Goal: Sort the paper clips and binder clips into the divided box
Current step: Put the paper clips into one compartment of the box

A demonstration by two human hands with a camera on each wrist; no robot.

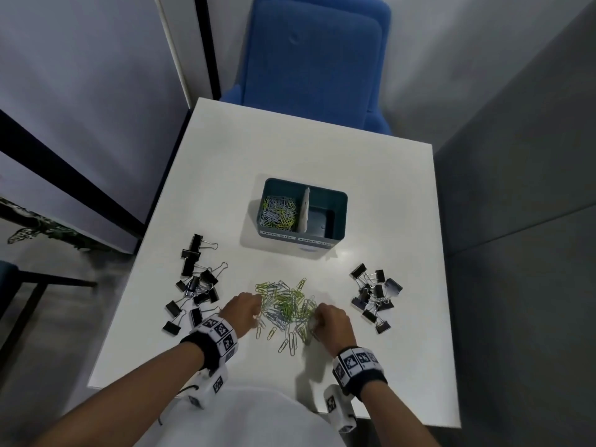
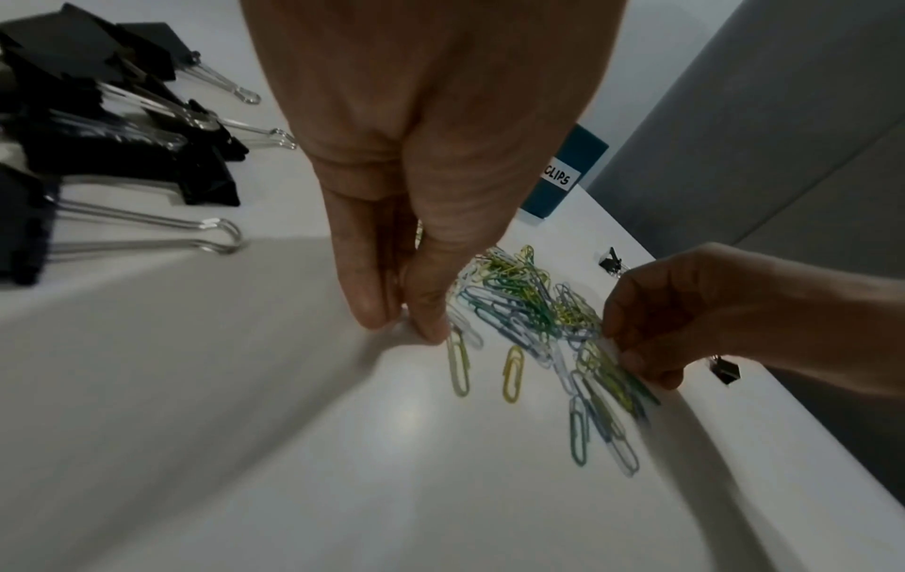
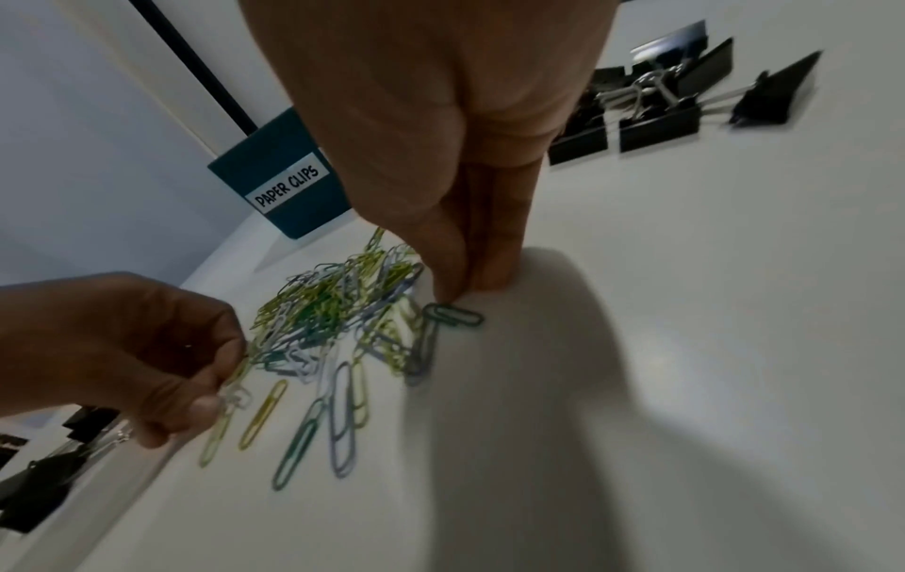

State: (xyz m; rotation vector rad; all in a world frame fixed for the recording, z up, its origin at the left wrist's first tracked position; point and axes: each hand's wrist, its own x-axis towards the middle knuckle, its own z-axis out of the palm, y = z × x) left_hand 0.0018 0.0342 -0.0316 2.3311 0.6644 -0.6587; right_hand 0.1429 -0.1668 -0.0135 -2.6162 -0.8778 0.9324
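Box (image 1: 335, 217): teal, on table past pile; labels "PAPER CLIPS" (image 3: 287, 187) / "…CLIPS"
Paper clips (image 1: 285, 304): heap btwn hands; more in box's L compartment
L hand (image 1: 242, 312): pinching clips
R hand (image 1: 329, 322): pinching clips at heap edge

Both hands, left (image 1: 242, 309) and right (image 1: 329, 319), curled into the paper clips (image 1: 285, 301) near the bench's (image 1: 403, 195) front edge. Binder clips heaped toward the left edge (image 1: 196, 285) and right edge (image 1: 375, 295). Divided box (image 1: 337, 235) mid-bench, paper clips in its left compartment.

White table (image 1: 371, 195), blue upholstered chair (image 1: 314, 59) behind, grey partition walls (image 1: 516, 156) either side.
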